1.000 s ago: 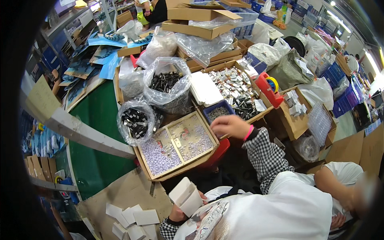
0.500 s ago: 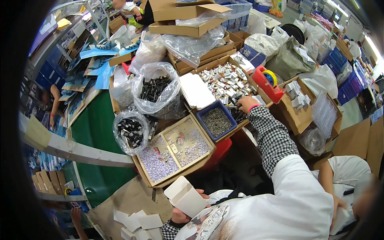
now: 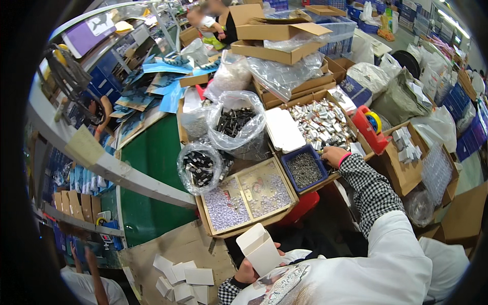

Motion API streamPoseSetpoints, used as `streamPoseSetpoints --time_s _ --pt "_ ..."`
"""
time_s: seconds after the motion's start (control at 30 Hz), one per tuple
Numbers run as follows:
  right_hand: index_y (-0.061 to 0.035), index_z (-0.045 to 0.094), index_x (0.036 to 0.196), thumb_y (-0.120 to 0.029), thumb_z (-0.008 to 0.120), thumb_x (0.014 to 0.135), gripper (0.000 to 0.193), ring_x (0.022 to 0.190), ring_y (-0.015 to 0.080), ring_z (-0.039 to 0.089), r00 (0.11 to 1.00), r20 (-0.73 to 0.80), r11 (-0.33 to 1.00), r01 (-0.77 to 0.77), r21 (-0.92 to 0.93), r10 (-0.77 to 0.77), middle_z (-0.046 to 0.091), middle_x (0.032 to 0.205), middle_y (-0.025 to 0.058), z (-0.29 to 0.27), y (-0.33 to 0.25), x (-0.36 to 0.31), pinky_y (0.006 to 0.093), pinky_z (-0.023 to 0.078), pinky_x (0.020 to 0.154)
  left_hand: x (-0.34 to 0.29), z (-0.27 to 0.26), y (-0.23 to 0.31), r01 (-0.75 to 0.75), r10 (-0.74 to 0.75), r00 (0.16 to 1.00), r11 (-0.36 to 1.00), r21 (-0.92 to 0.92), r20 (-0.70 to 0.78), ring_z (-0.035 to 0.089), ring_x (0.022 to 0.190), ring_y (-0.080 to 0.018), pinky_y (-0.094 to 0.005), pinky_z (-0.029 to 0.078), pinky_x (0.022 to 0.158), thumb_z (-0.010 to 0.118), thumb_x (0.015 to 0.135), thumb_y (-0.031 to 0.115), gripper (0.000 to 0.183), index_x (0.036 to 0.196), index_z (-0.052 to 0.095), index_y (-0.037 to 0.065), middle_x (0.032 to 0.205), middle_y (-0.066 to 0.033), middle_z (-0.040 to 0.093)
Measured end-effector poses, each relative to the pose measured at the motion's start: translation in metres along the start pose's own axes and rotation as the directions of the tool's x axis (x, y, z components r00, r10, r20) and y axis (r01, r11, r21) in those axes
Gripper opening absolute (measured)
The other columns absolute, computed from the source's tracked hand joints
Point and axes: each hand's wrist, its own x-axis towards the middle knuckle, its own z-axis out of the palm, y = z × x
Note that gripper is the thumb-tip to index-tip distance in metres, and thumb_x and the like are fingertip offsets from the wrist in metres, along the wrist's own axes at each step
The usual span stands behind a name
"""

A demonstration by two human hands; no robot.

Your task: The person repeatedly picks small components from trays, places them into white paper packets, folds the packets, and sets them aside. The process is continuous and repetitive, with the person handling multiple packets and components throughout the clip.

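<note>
My left hand (image 3: 247, 272) is closed round a small white box (image 3: 260, 249) whose top end stands open. Its inside is too pale to make out. Across from it, my right hand (image 3: 334, 156) reaches to the near edge of a cardboard box of small silver-and-white parts (image 3: 321, 122). Its fingers are bent down and pressed together, with the tips hidden. Just left of that hand sits a blue tray (image 3: 284, 161) full of small screws. A wooden tray (image 3: 243, 195) with two compartments holds small clear pieces, nearer to the white box.
Clear bags of black parts (image 3: 238, 122) stand left of the trays. White cartons (image 3: 199, 276) lie on a cardboard sheet at lower left. A metal rail (image 3: 147, 184) crosses the green surface (image 3: 150, 152). A red tape dispenser (image 3: 367, 129) is at right. Other people are nearby.
The view has swung, so the scene sits further right. My right hand has drawn slightly back toward the box's near edge. My left hand still holds the white box.
</note>
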Motion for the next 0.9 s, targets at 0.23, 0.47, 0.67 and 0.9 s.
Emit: streamPoseSetpoints --time_s 0.23,0.47,0.67,0.9 --pt "-0.0088 0.059 0.094 -0.014 0.050 0.081 0.017 0.090 0.0223 0.053 0.959 -0.057 0.936 0.256 -0.243 -0.277 0.057 0.091 0.0057 -0.010 0.004 -0.014 0.0303 0.047 0.078 -0.009 0.000 -0.003 -0.045 0.049 0.998 0.995 -0.085 0.036 0.048 0.113 -0.0304 -0.0492 0.047 0.088 0.060 0.063 0.071 0.104 0.134 0.029 0.001 0.128 -0.0172 0.039" --pt "-0.0086 0.056 0.101 -0.005 0.057 0.077 0.025 0.095 0.0280 0.053 0.930 -0.346 0.989 0.146 0.034 -0.125 0.055 0.097 0.0100 -0.037 -0.004 -0.037 0.0354 0.046 0.081 -0.010 -0.008 -0.010 -0.139 0.138 0.990 0.990 -0.028 -0.012 0.050 0.109 -0.0293 -0.0506 0.049 0.083 0.052 0.062 0.078 0.108 0.130 0.030 -0.002 0.122 -0.0169 0.042" --pt "-0.0041 0.059 0.099 -0.009 0.060 0.081 0.019 0.077 0.0255 0.058 0.847 -0.490 0.831 0.111 0.546 0.208 0.055 0.089 0.0125 -0.066 -0.074 -0.034 0.0311 0.048 0.069 -0.011 -0.016 -0.012 -0.169 0.170 0.985 0.985 -0.017 0.037 0.050 0.110 -0.0259 -0.0432 0.048 0.087 0.055 0.069 0.071 0.101 0.135 0.027 0.000 0.129 -0.0155 0.041" --pt "-0.0029 0.062 0.097 -0.005 0.066 0.078 0.020 0.073 0.0131 0.058 0.925 -0.358 0.607 0.211 0.766 0.131 0.062 0.085 0.0071 -0.096 -0.177 -0.023 0.0243 0.048 0.068 -0.013 -0.020 -0.010 -0.180 0.182 0.983 0.982 0.061 -0.027 0.052 0.105 -0.0238 -0.0404 0.049 0.084 0.053 0.068 0.072 0.101 0.133 0.029 -0.001 0.128 -0.0146 0.043"
